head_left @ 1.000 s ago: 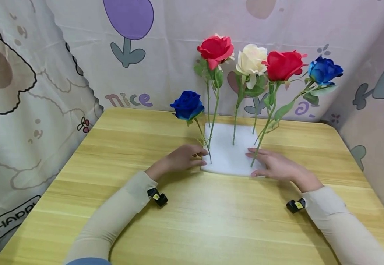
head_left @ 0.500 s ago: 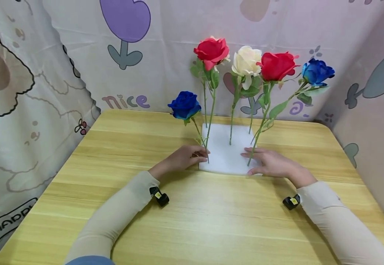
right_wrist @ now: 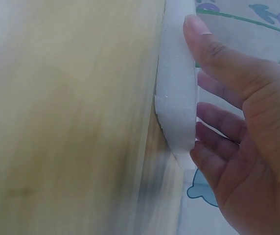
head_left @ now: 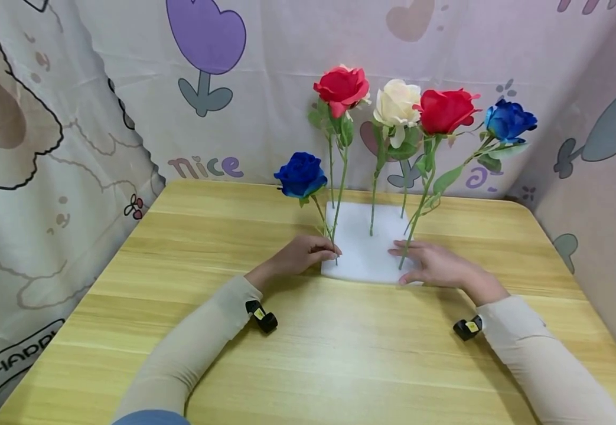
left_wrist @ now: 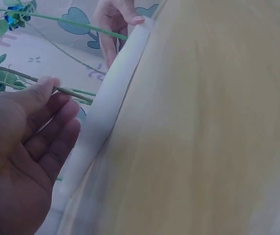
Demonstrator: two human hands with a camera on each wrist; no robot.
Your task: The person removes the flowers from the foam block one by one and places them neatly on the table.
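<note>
A white foam board (head_left: 363, 260) lies on the table with several artificial roses stuck upright or leaning in it. My left hand (head_left: 308, 254) is at its left front, thumb and forefinger pinching the stem (left_wrist: 75, 95) of the low blue rose (head_left: 301, 175). At the right edge, my right hand (head_left: 437, 264) rests on the foam, fingers spread and gently bent, thumb (right_wrist: 198, 32) near the front side. Beside those fingers rises the stem of a red rose (head_left: 447, 111). Another red rose (head_left: 342, 90) stands at left, in front of a mostly hidden pale one.
A cream rose (head_left: 397, 103) stands mid-board and a second blue rose (head_left: 509, 121) leans right. The wooden table (head_left: 308, 354) extends toward me. Printed cloth (head_left: 281, 77) hangs behind and at both sides.
My left fingers have closed on the blue rose's stem, having been parted beside it. The right hand stays on the foam. The head view has shifted slightly.
</note>
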